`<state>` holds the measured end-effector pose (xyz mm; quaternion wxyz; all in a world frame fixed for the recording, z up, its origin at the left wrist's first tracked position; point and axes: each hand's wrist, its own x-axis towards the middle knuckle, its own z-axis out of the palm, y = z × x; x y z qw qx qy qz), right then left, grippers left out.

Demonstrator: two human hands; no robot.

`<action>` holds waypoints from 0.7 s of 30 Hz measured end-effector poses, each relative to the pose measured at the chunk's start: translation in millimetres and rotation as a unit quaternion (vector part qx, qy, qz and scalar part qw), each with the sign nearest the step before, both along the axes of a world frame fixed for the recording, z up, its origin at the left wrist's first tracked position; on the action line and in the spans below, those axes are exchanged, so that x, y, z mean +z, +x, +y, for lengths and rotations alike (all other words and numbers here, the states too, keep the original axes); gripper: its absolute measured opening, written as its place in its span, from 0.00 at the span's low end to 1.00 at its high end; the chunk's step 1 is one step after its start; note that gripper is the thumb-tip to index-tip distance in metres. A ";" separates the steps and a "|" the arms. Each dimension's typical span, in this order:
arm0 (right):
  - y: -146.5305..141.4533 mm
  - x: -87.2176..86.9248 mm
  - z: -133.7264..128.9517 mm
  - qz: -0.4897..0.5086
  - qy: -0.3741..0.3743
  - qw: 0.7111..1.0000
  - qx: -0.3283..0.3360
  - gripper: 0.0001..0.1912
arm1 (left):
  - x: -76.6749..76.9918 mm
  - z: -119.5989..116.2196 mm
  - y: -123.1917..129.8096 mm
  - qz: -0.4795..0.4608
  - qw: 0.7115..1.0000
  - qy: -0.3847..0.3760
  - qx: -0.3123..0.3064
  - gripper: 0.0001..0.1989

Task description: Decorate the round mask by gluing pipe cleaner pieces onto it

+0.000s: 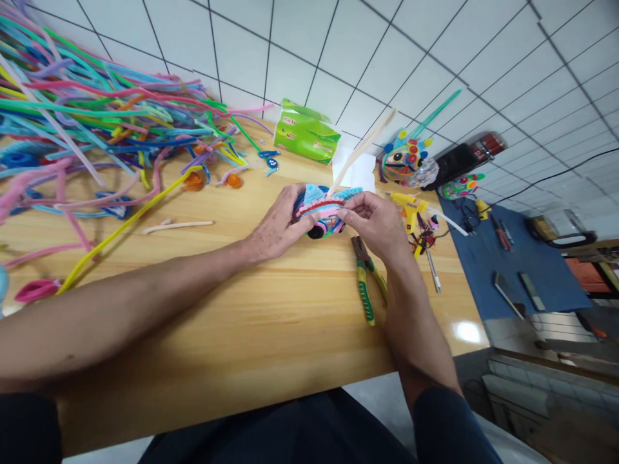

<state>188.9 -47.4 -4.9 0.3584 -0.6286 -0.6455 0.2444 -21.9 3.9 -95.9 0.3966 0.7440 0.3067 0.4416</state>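
Between my hands is a colourful pipe-cleaner figure [320, 207] with blue pointed parts, a red and pink band and dark round eyes. My left hand [278, 222] grips its left side, thumb across the front. My right hand [377, 222] pinches at its right side, thumb and forefinger together near the band. From the figure's top a long pale pipe cleaner [360, 154] sticks up and leans right. What exactly the right fingertips pinch is too small to make out. Below my right hand, pliers [363, 283] with green and yellow handles lie on the wooden table [271, 328].
A heap of pipe cleaners [111, 116] covers the table's left side. Behind the figure stand a green tissue pack [307, 132] and a finished-looking decorated figure [403, 158]. A yellow glue gun [409, 209] and a pen [434, 272] lie to the right, beside a blue mat [512, 258].
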 end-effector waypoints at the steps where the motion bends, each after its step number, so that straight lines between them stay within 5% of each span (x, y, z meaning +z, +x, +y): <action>1: 1.7 -0.1 0.5 0.005 -0.003 1.000 0.003 0.07 | -0.6 0.3 0.0 -0.003 1.000 0.000 -0.002 0.22; 21: 8.7 -8.2 8.3 0.041 -0.036 0.999 0.002 0.10 | -3.6 2.5 -1.6 -0.037 0.998 -0.037 -0.029 0.23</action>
